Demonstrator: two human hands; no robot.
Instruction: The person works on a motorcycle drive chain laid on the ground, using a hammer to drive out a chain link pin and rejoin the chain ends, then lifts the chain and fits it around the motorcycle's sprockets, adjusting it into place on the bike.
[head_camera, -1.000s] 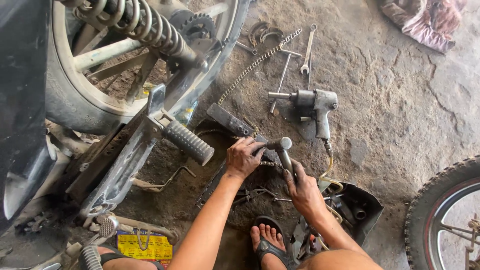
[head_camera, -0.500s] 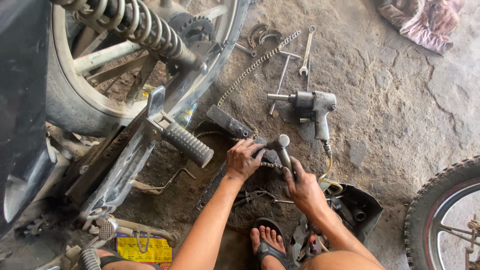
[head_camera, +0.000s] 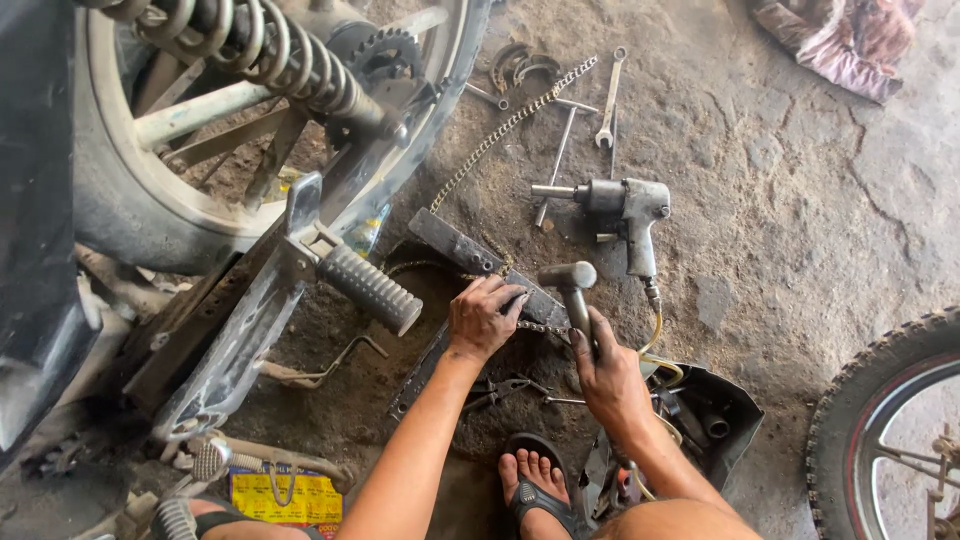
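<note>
Head: right hand (head_camera: 612, 380) grips steel hammer (head_camera: 572, 290).

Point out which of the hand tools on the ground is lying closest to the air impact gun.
The T-handle wrench: its lower end lies right beside the nose of the impact gun. The combination spanner lies further up, and the pliers sit down by the hands.

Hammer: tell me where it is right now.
In the head view, just right of centre, the hammer is gripped in the right hand, its head raised over the chain that the left hand steadies, below the impact wrench.
</note>
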